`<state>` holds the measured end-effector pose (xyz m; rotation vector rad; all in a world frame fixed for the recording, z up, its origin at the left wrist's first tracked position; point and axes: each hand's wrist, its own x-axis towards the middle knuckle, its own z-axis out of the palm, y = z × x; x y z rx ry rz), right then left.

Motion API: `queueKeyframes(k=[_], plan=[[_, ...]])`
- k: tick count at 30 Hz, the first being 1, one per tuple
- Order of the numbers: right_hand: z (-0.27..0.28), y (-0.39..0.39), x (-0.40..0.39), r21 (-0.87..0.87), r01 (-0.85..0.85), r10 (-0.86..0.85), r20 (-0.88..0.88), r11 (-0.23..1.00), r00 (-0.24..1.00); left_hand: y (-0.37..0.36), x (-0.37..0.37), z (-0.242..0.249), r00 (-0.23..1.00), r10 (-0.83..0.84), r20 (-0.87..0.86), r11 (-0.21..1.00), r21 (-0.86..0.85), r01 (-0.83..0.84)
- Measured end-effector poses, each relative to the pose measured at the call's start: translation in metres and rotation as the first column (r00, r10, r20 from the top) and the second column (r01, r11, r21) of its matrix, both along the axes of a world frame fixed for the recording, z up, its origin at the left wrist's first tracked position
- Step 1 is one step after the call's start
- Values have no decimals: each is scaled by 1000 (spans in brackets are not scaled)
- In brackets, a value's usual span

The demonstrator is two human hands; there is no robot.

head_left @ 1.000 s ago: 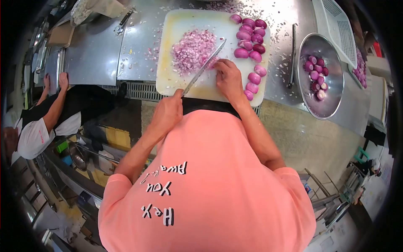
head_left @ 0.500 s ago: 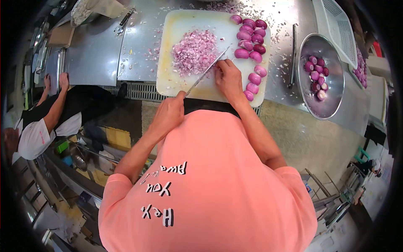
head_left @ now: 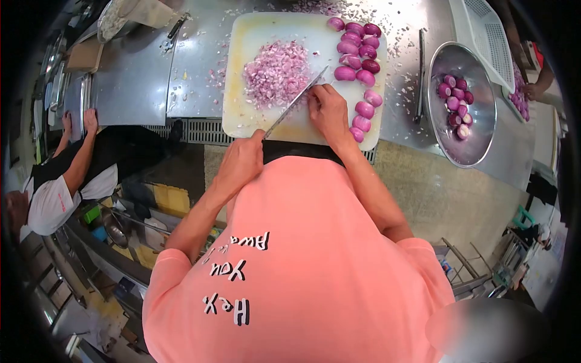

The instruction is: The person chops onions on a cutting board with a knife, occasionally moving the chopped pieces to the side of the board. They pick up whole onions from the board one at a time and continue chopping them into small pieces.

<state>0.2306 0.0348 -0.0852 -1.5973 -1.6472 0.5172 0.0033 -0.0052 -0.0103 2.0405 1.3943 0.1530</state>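
Board point(head_left: 239, 115): open strip along left edge; four onions point(head_left: 364, 109) near lower-right edge. Left hand point(head_left: 242, 158): fingers grip one knife point(head_left: 295, 100). Right hand point(head_left: 328, 115): fingers curled, contents unclear.

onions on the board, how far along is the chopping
Partway, it seems. Already done: the heap of chopped onion on the cutting board. In hand: the left hand holds the knife, with the right hand by its blade; whatever its fingers cover is hidden. Apparently left: the unchopped onions along the board's edge, and probably those in the metal bowl.
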Motion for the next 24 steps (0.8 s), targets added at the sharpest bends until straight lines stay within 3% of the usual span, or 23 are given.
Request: queueKeyframes(k=[17, 20, 24], plan=[[-7, -2, 6, -21, 43, -43, 16, 999, 999, 1, 8, 17, 998, 24, 51, 996, -90, -20], [-3, -2, 6, 25, 45, -44, -23, 999, 999, 6, 2, 3, 1000, -16, -11, 999, -41, 15], [-3, 0, 12, -20, 53, -53, -3, 998, 999, 6, 2, 3, 999, 11, 33, 999, -48, -10]])
